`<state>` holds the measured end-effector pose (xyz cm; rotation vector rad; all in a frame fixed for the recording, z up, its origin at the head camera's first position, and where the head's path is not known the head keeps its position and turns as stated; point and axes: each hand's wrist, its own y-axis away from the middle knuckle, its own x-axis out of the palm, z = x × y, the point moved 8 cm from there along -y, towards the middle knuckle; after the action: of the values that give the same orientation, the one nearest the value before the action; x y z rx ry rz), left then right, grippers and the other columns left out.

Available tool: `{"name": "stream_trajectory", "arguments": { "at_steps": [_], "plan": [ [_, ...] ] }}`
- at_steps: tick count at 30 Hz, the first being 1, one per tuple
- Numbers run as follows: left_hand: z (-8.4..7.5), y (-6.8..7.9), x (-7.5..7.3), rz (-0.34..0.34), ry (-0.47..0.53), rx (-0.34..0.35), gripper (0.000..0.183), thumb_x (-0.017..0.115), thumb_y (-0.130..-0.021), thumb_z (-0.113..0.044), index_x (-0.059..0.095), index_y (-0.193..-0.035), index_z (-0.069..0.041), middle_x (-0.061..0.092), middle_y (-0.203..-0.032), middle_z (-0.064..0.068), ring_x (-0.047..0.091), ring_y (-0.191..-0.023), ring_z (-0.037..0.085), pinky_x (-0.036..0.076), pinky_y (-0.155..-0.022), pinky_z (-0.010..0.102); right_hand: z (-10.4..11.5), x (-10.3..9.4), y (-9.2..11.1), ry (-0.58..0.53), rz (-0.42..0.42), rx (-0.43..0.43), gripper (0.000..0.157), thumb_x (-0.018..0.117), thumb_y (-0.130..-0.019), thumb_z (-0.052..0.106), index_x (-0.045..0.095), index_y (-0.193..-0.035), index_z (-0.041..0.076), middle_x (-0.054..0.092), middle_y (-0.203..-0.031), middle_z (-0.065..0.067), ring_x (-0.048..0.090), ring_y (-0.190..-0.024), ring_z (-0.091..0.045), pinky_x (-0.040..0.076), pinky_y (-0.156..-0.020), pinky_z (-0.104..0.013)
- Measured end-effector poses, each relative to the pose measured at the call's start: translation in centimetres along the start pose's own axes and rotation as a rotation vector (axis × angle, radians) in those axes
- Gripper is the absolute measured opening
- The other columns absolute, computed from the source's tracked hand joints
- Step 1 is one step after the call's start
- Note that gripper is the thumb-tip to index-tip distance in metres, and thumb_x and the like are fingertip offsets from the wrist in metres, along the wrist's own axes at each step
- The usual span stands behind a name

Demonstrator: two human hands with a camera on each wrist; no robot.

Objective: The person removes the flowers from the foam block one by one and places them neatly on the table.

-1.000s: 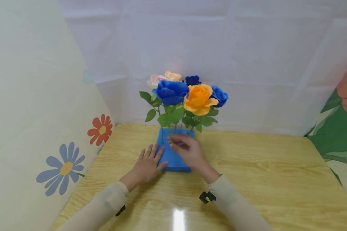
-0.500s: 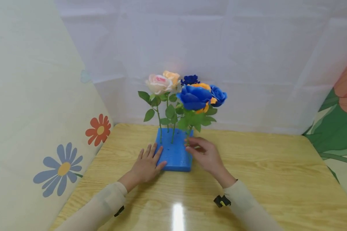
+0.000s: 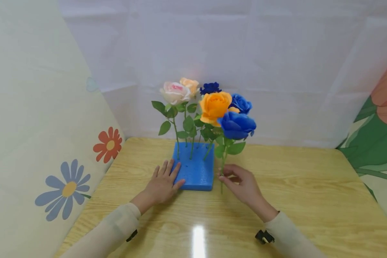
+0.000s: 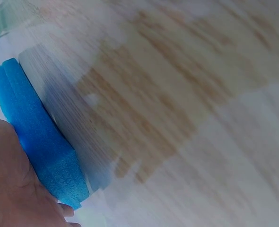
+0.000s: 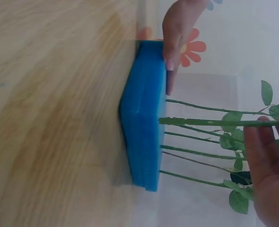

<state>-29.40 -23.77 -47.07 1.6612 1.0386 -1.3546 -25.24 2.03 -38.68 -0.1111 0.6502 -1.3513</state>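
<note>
My right hand pinches the stem of a blue rose to the right of the blue foam block. In the right wrist view the bare lower end of that rose stem points toward the block, clear of the table. My left hand lies with straight, spread fingers on the block's left front edge. Upright in the block stand a pale pink rose, a peach rose, an orange rose, a dark blue rose and another blue rose.
The block rests on a wood-grain table. A white cloth hangs behind it. Flower-printed panels stand at the left and right. A small hole shows in the block's top near the left fingers.
My right hand has moved right and toward me with the blue rose, from over the block to beside it. The left hand has stayed on the block.
</note>
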Motion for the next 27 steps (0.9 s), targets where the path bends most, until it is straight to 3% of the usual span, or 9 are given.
{"name": "stream_trajectory", "arguments": {
  "at_steps": [9, 19, 25, 27],
  "plan": [
    [0.2, -0.1, 0.3, 0.0, -0.014, 0.002, 0.076, 0.032, -0.107, -0.057, 0.019, -0.162, -0.006, 0.006, -0.168, 0.022, 0.008, -0.153, 0.046, 0.011, -0.119, 0.066, -1.9, -2.1, 2.2, 0.004, -0.022, 0.057, 0.017, 0.074, -0.092, 0.006, 0.071, -0.109, 0.008, 0.074, -0.098, -0.005, 0.067, -0.091, -0.004, 0.06, -0.074, -0.029],
    [0.4, -0.2, 0.5, 0.0, -0.011, -0.002, 0.076, 0.03, -0.107, -0.058, 0.018, -0.162, -0.008, 0.005, -0.168, 0.021, 0.007, -0.154, 0.045, 0.01, -0.12, 0.066, -3.3, -3.6, 2.7, -0.195, -0.006, 0.113, 0.03, 0.071, -0.091, -0.004, 0.061, -0.119, -0.004, 0.069, -0.102, -0.021, 0.071, -0.09, -0.01, 0.062, -0.073, -0.034],
    [0.3, -0.2, 0.4, -0.001, -0.018, 0.001, 0.077, 0.03, -0.107, -0.058, 0.019, -0.162, -0.006, 0.007, -0.168, 0.023, 0.009, -0.153, 0.046, 0.011, -0.119, 0.067, -4.4, -4.2, 2.8, -0.282, 0.009, 0.186, 0.039, 0.065, -0.091, -0.011, 0.053, -0.128, -0.01, 0.07, -0.104, -0.017, 0.072, -0.087, -0.012, 0.062, -0.074, -0.036],
    [0.3, -0.3, 0.4, 0.001, -0.02, 0.003, 0.077, 0.031, -0.107, -0.058, 0.019, -0.162, -0.006, 0.007, -0.168, 0.023, 0.009, -0.153, 0.046, 0.011, -0.119, 0.067, -4.7, -4.4, 2.8, -0.284, 0.007, 0.225, 0.04, 0.065, -0.092, -0.01, 0.052, -0.13, -0.009, 0.069, -0.105, -0.021, 0.072, -0.086, -0.012, 0.062, -0.074, -0.035]
  ]
}}
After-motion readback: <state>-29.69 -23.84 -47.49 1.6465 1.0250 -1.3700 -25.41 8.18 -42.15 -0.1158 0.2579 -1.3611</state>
